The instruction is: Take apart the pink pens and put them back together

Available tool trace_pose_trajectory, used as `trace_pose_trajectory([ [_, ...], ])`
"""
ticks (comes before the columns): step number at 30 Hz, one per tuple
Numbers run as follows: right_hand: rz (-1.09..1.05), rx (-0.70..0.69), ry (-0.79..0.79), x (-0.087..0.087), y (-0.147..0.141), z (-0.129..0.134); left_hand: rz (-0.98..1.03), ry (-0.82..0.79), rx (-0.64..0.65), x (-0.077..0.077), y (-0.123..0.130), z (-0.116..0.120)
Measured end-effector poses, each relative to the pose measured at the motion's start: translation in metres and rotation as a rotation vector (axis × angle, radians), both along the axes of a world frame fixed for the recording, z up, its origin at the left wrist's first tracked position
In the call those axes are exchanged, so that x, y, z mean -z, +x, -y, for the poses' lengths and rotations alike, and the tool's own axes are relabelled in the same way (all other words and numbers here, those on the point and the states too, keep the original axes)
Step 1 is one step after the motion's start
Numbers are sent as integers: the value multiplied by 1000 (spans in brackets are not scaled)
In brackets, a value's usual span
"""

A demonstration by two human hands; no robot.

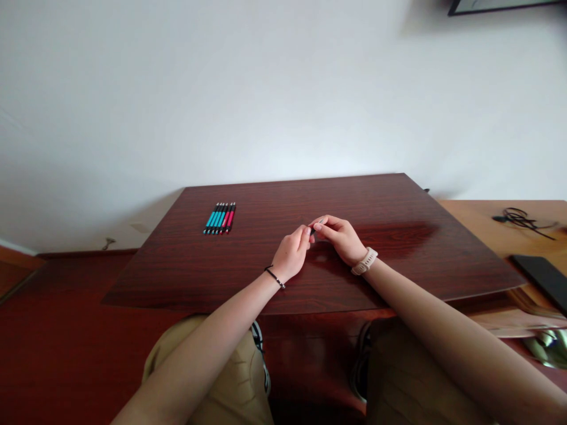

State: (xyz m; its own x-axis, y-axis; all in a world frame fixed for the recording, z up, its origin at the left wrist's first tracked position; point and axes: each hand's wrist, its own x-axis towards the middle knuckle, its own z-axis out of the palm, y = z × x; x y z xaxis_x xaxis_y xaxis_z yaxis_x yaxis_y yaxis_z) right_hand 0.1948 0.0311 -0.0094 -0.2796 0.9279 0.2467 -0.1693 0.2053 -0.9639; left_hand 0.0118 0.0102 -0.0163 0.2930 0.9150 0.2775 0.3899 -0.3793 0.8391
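Over the middle of the dark wooden table (266,200), my left hand (292,251) and my right hand (339,236) meet at the fingertips. Between them is a small dark pen (313,229), mostly hidden by the fingers. My left hand is closed around its lower part, and my right thumb and fingers pinch its upper end. Left of my hands, several pens lie side by side in a row: blue ones (213,219) on the left and pink ones (230,218) on the right, all with black parts.
A lighter wooden table (469,215) stands at the right, bearing a coiled black cable (522,219) and a flat black object (543,280). A white wall (283,94) rises behind the dark table. A dark-framed screen (500,7) shows at the top right.
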Motion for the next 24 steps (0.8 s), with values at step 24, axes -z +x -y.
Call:
trace_pose_trajectory([
  [24, -1, 42, 34, 4, 2, -1, 59, -13, 9, 2, 0, -1],
])
